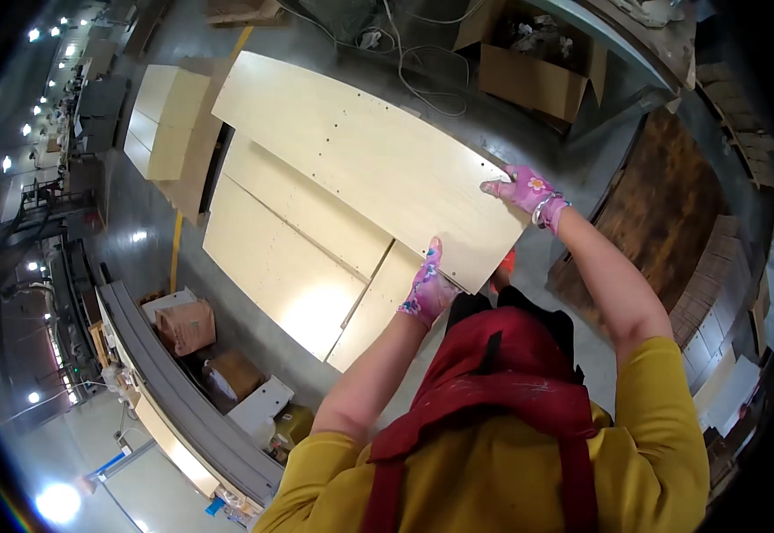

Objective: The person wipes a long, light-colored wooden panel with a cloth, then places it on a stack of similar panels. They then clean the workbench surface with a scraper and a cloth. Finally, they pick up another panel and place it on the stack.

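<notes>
I hold a long pale wooden panel (360, 151) with small drilled holes, lifted above a stack of similar panels (280, 258). My left hand (427, 289), in a pink patterned glove, grips the panel's near edge at its lower corner. My right hand (524, 191), gloved the same way, grips the panel's end at the right corner. The panel stretches away from me toward the upper left. My yellow sleeves and red apron fill the lower part of the view.
A second pile of pale boards (165, 120) lies at the upper left. An open cardboard box (533, 75) and cables sit beyond the panel. Dark wooden boards (662, 204) lie at the right. A grey conveyor (174, 382) with boxes beside it runs along the lower left.
</notes>
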